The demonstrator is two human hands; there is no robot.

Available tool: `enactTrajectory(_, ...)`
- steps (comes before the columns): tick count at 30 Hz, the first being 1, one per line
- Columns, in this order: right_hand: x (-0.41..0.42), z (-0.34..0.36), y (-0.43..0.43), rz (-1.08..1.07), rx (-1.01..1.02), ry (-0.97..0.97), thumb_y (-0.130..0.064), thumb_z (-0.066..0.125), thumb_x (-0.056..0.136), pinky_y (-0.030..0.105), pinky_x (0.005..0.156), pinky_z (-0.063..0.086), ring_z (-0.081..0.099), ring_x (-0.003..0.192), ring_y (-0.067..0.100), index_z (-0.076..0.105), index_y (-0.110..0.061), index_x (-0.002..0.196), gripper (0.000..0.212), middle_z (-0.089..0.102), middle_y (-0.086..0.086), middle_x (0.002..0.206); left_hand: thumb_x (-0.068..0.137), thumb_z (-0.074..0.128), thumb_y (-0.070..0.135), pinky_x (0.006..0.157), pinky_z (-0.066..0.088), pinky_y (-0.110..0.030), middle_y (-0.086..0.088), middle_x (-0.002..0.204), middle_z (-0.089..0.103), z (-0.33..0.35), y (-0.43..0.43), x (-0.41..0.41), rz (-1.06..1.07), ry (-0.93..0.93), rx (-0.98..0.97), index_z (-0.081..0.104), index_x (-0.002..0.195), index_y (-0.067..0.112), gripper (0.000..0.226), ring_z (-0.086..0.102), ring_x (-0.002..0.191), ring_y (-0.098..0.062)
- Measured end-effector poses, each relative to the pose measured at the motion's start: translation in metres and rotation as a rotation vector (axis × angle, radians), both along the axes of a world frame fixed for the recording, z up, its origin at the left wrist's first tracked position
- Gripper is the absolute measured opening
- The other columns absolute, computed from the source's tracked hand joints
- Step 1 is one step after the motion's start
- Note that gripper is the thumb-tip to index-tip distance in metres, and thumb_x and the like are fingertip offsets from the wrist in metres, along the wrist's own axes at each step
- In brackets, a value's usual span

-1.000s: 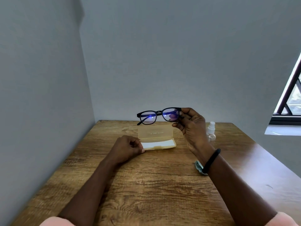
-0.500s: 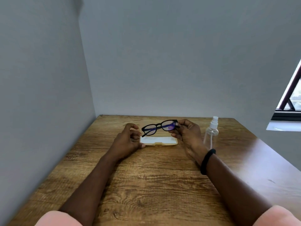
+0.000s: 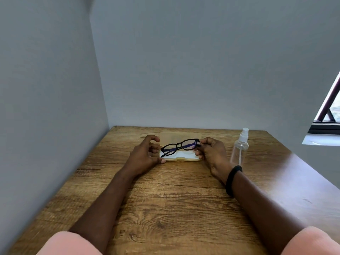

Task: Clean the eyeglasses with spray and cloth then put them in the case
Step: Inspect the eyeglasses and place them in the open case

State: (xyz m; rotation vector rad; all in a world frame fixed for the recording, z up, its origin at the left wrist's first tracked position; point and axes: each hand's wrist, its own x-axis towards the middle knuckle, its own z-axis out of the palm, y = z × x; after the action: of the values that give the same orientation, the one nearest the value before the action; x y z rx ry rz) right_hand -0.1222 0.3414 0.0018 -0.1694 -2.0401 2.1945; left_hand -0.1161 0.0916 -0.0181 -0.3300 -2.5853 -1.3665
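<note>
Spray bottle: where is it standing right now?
In the head view, the spray bottle stands upright on the table, far right, just beyond the right hand and right of the open case.

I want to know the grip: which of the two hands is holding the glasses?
The right hand, the one with the black wristband, pinches the glasses at one end. The left hand steadies the case.

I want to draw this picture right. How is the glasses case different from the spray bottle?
The case lies flat and low on the table; the spray bottle stands upright and tall. The case is yellowish with a white inside; the bottle is clear. The case is open, with the left hand touching it and the right hand holding the eyeglasses over it; no hand touches the bottle. Both sit on the table.
</note>
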Motion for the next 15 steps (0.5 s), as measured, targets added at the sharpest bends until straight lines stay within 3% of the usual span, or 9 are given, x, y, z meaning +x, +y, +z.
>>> enactTrajectory(2, -0.0001, -0.0012, 0.0025, -0.026, 0.14, 0.007, 0.003, 0.057, 0.099, 0.02, 0.044, 0.047, 0.059, 0.051, 0.009, 0.066, -0.003, 0.1, 0.011, 0.07, 0.012, 0.08, 0.068, 0.095, 0.021, 0.092, 0.059, -0.031, 0.005, 0.113, 0.071, 0.0001, 0.0001, 0.0006, -0.009, 0.003, -0.013, 0.052, 0.128, 0.035, 0.075, 0.068, 0.105, -0.011)
enactTrajectory(4, 0.0002, -0.0013, 0.0049, -0.069, 0.307, 0.026, 0.001, 0.062, 0.096, 0.022, 0.049, 0.05, 0.062, 0.057, 0.011, 0.07, -0.004, 0.104, 0.012, 0.072, 0.01, 0.087, 0.07, 0.094, 0.019, 0.085, 0.055, -0.019, 0.004, 0.114, 0.07, 0.0011, 0.0008, 0.0012, -0.021, 0.002, -0.019, 0.053, 0.133, 0.035, 0.076, 0.067, 0.105, -0.011)
enactTrajectory(9, 0.0016, -0.0021, 0.0019, -0.132, 0.731, 0.128, -0.005, 0.061, 0.094, 0.037, 0.08, 0.062, 0.071, 0.088, 0.021, 0.075, -0.012, 0.115, 0.025, 0.076, 0.006, 0.103, 0.071, 0.094, 0.017, 0.082, 0.052, -0.014, 0.005, 0.115, 0.071, 0.0041, 0.0021, 0.001, -0.011, -0.027, 0.005, 0.05, 0.14, 0.032, 0.083, 0.066, 0.103, -0.005)
enactTrajectory(15, 0.0091, 0.0076, -0.0008, -0.079, 1.156, 0.153, -0.005, 0.055, 0.091, 0.035, 0.075, 0.054, 0.065, 0.094, 0.025, 0.073, -0.011, 0.119, 0.033, 0.071, 0.011, 0.107, 0.071, 0.094, 0.023, 0.086, 0.051, -0.02, 0.003, 0.116, 0.071, 0.0044, 0.0029, 0.0009, 0.012, -0.053, 0.01, 0.047, 0.142, 0.032, 0.086, 0.068, 0.103, -0.008)
